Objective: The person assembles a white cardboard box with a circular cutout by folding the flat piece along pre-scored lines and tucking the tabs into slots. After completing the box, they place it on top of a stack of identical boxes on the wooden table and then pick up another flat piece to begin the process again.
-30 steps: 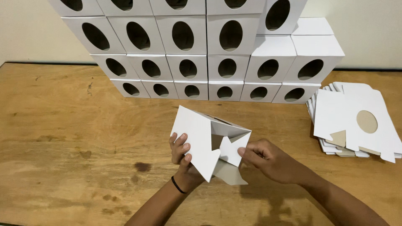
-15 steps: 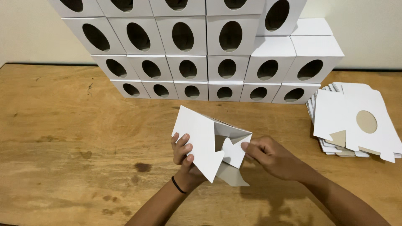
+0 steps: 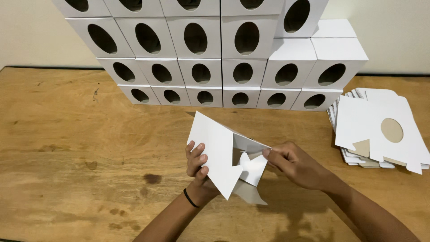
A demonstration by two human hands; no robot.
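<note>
A white cardboard box (image 3: 219,150), partly folded, is held tilted above the wooden table (image 3: 67,157). My left hand (image 3: 197,168) grips its left panel from underneath, with a black band on the wrist. My right hand (image 3: 295,163) pinches the box's right edge, fingers pressing an inner flap (image 3: 251,166) into the open end. A grey flap hangs below the box.
A wall of assembled white boxes with oval windows (image 3: 224,54) is stacked at the back of the table. A pile of flat unfolded box blanks (image 3: 380,130) lies at the right edge. Bare wood extends to the left and front.
The inner flap has been pushed further into the box's open end by my right hand. The box has tilted slightly; my left hand keeps the same grip.
</note>
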